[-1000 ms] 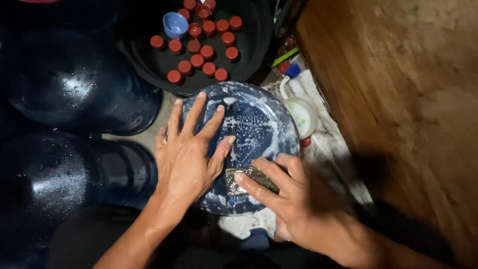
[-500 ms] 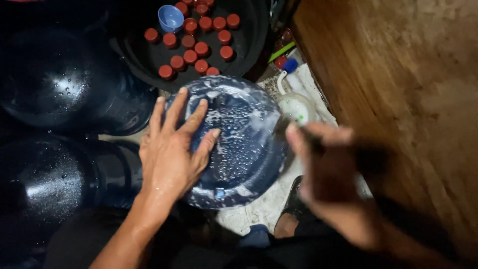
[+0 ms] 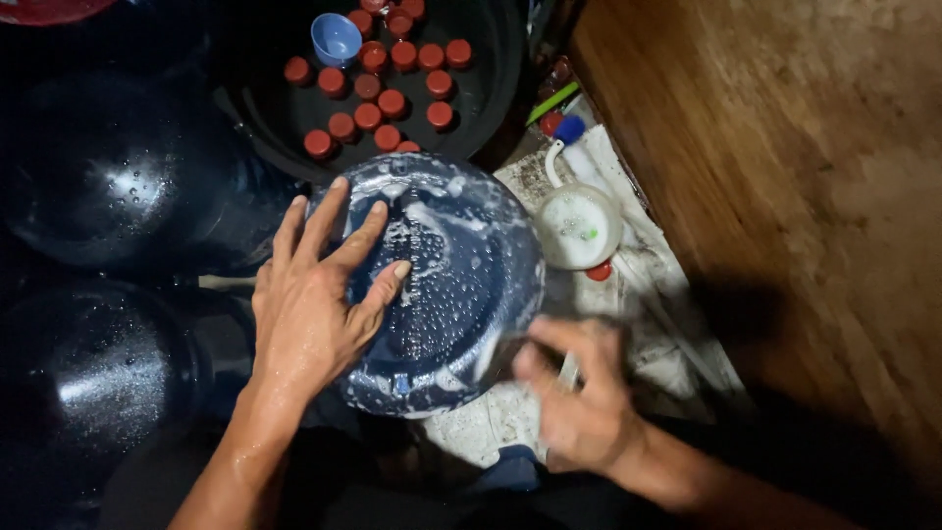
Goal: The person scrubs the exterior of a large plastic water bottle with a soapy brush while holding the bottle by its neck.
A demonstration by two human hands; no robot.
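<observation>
A big blue water jug (image 3: 461,285) lies with its round, soapy, wet bottom facing me. My left hand (image 3: 314,304) rests flat on the left side of that bottom, fingers spread, holding nothing. My right hand (image 3: 579,407) is blurred at the jug's lower right edge, with its fingers curled around a small pale scrub pad (image 3: 568,370) that touches the rim of the jug's base.
A black basin (image 3: 491,59) behind the jug holds several red caps (image 3: 378,103) and a small blue cup (image 3: 336,39). Two dark wet jugs (image 3: 108,177) (image 3: 88,383) stand at the left. A white round container (image 3: 579,226) lies on a dirty white cloth (image 3: 667,324). A wooden surface (image 3: 785,196) fills the right.
My right hand swung off the jug to the right, then came back to its lower right edge. My left hand stayed flat on the jug and slid slightly left.
</observation>
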